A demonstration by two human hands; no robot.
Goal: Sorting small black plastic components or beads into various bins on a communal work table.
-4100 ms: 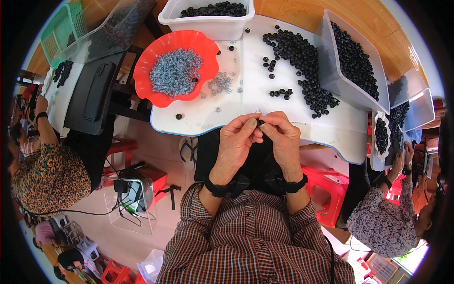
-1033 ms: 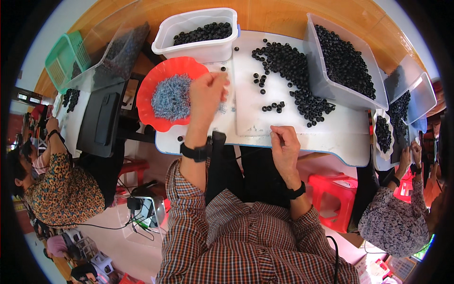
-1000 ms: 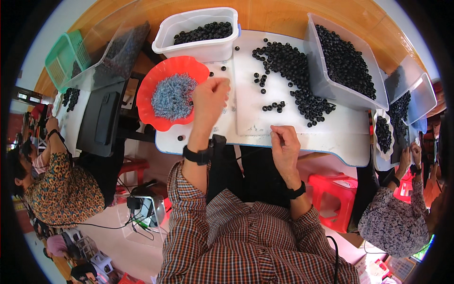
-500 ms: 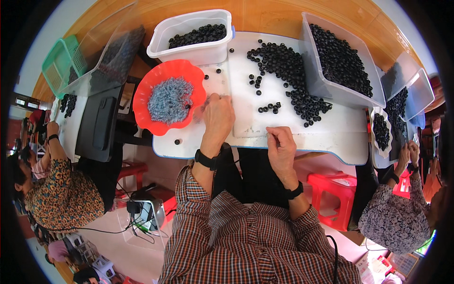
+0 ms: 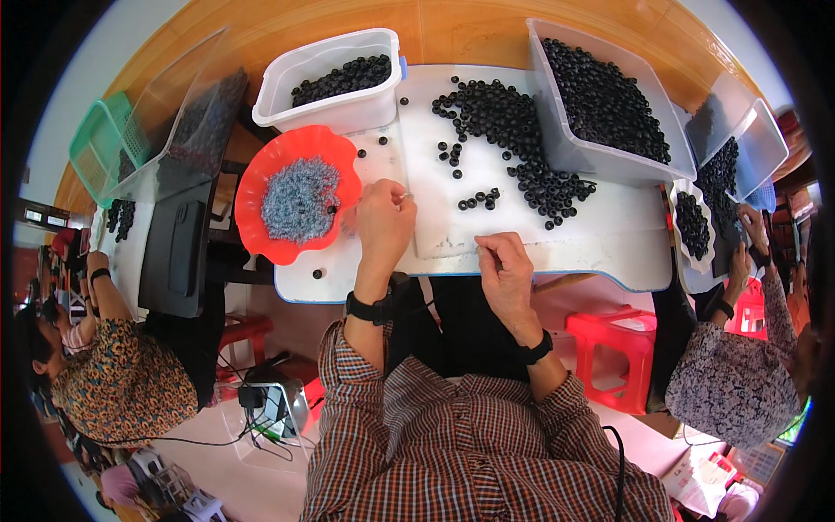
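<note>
My left hand [image 5: 384, 224] is raised beside the wavy-edged red bowl [image 5: 247, 209]. Its thumb and forefinger are pinched together, with a tiny pale bit at the tips too small to name. In the bowl lies a heap of small blue-grey pieces [image 5: 300, 198] with a dark round one among them. At the front edge of the white table, my right hand [image 5: 506, 271] is closed, thumb against forefinger; what it holds, if anything, is hidden. Past both hands, small black ring-shaped parts [image 5: 500, 113] lie spread on a white board [image 5: 435, 226].
A white tub [image 5: 326, 122] and a large clear bin [image 5: 609, 163], both with black parts, stand at the back. One loose black part [image 5: 317, 273] lies near the front edge. Other people sit at left and right; a red stool [image 5: 613, 348] stands at lower right.
The view has shifted a little, so the table things sit further left and lower. My left hand has turned, and its pinched fingertips now show. My right hand stays closed at the table edge.
</note>
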